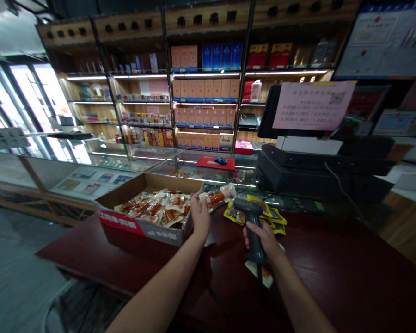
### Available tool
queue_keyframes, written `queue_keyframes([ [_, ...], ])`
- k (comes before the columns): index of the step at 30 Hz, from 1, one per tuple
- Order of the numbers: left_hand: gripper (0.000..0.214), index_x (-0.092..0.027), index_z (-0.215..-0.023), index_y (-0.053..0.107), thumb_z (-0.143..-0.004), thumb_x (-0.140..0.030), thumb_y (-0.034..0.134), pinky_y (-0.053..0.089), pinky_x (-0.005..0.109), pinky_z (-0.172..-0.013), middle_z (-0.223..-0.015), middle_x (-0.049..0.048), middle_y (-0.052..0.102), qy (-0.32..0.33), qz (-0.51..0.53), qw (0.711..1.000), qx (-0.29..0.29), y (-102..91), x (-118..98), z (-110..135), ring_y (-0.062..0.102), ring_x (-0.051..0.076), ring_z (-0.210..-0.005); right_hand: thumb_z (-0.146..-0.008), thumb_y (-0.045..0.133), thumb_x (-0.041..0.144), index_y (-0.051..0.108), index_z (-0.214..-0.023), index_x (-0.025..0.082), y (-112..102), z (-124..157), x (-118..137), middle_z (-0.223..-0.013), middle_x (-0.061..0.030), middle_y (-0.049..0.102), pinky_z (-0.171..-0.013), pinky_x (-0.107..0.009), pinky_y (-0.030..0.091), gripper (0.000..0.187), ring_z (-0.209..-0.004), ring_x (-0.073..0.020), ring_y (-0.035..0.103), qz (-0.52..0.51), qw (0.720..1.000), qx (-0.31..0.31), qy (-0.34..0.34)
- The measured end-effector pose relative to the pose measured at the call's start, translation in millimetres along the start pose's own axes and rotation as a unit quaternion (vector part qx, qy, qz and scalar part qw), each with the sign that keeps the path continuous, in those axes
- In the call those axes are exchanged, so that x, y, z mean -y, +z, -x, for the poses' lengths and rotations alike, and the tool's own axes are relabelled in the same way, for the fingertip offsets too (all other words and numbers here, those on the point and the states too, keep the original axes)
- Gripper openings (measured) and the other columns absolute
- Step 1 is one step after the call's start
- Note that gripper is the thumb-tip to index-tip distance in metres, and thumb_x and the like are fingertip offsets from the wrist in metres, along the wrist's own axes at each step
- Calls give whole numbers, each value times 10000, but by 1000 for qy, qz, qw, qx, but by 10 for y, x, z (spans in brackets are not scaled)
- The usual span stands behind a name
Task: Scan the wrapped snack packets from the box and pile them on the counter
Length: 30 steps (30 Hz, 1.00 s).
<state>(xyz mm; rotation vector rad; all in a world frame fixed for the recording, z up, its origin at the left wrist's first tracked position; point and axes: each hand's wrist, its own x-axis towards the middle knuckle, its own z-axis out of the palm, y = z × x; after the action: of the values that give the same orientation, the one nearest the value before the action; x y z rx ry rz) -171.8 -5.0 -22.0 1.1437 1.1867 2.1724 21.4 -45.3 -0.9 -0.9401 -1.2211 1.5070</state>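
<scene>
Left hand [200, 216] pinching a snack packet [217, 198], right hand [267, 241] wrapped around a scanner [254, 231] partly hiding yellow packets [276, 216], open box [123, 224] beside left hand, mouse [221, 161] on red mat [205, 162].

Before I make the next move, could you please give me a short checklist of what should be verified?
1. Left hand holds one packet: ok.
2. Right hand grips the handheld scanner: ok.
3. Scanner's head faces the packet's side: ok.
4. Barcode readable on the packet: cannot tell, too small.
5. Cardboard box open at the top: ok.
6. Space behind scanner free: not ok, yellow packets lie there.
</scene>
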Motion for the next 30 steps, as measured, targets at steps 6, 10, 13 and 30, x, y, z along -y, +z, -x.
queue_keyframes([
  [6,446,-199,-1312,279,-894,-304,393,454,350,-927,-1201,133,579,28,48,993,-103,-395,-360,-311,579,183,-1089,-626,693,429,542,-800,173,441,-29,196,-495,33,586,-328,-234,452,344,-351,-122,525,7,999,32,-14],
  [10,504,-197,-1363,242,-889,-278,393,390,368,-1012,-1244,140,552,44,6,985,-167,-792,-337,-523,526,183,-1172,-647,678,417,552,-858,165,779,-28,245,-501,42,586,-337,-223,454,352,-354,-114,528,12,996,79,-30],
  [13,538,-197,-1389,216,-880,-241,386,311,358,-1074,-1376,153,429,67,-31,977,-202,-1047,-318,-620,419,180,-1277,-662,667,412,549,-892,163,979,-17,242,-503,49,584,-343,-221,452,359,-361,-116,534,15,994,106,-31],
  [30,351,-181,-1152,526,-804,-201,484,337,354,-1042,-1254,107,528,162,-138,975,-70,-675,-528,-159,479,199,-1191,-648,674,411,541,-850,173,747,-9,69,-504,46,585,-346,-217,456,339,-357,-112,530,2,996,84,-26],
])
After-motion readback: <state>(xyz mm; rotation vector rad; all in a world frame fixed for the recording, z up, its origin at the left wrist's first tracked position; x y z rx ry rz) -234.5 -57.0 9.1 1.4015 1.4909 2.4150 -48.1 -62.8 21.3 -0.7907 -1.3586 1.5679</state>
